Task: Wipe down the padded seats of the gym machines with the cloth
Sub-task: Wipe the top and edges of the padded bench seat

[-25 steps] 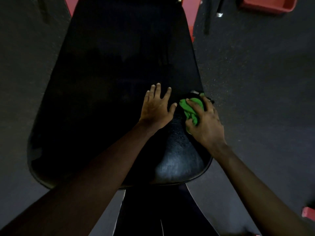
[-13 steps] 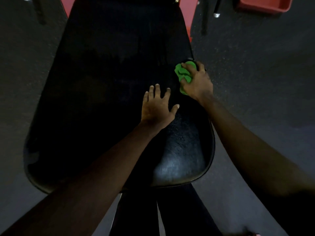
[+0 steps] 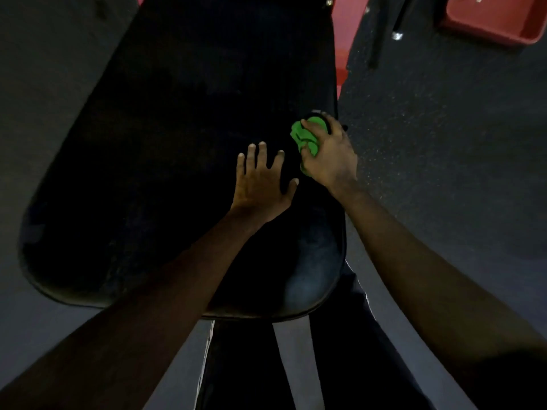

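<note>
I see my right hand (image 3: 330, 158) and the green cloth (image 3: 305, 137) farther up the padded seat's (image 3: 177, 143) right edge than a second ago, fingers clamped round it. My left hand (image 3: 260, 184) lies flat on the seat, fingers spread.

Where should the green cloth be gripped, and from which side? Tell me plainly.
Grip the green cloth by its bunched-up top, coming from above and from the right, as the right hand does. It lies wadded on the black padded seat near its right edge, and the left hand rests flat beside it.
</note>
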The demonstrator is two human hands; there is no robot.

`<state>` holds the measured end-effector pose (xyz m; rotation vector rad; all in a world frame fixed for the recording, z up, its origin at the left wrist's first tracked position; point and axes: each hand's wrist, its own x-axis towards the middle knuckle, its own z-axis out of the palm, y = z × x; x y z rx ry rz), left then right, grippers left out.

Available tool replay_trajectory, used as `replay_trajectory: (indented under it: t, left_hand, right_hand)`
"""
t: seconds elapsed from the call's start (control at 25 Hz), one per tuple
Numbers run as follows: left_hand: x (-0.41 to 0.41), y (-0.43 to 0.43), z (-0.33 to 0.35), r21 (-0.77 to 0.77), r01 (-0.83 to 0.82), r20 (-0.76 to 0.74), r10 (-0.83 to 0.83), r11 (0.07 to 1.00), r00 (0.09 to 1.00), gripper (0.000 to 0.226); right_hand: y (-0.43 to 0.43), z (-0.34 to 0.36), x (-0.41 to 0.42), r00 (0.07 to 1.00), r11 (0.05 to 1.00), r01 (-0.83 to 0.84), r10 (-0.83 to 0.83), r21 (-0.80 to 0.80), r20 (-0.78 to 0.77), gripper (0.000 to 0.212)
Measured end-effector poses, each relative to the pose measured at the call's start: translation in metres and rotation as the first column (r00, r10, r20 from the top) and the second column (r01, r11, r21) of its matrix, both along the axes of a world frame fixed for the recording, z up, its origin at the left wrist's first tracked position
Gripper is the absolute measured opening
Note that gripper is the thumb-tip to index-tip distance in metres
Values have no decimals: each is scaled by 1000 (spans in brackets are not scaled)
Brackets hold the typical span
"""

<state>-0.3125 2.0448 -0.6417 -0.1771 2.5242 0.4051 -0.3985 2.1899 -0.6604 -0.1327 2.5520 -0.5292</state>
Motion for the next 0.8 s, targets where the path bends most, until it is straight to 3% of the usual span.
replay_trajectory:
  t: [0.12,0.28,0.4,0.56,0.8]
  left_hand:
    - [-5,5,5,-2,-60,27,60,998,998,70]
    - [-11,16,11,1,-139,100,138,990,985,68]
    - [-16,23,9,-12,-199,71,200,980,977,63]
    - [-8,25,1,-32,-212,10,212,977,977,62]
    - [-4,31,-6,-63,-230,-42,228,971,973,75]
  right_hand:
    - [22,4,-3,995,994,-84,88,-77,56,62]
    - [67,46,72,984,970,-142,161,-199,80,71]
    - [81,44,78,982,953,-146,171,-265,75,67]
    - [52,7,25,989,973,-141,147,-183,21,61]
    - [27,-29,-51,972,973,-196,209,-121,106,62]
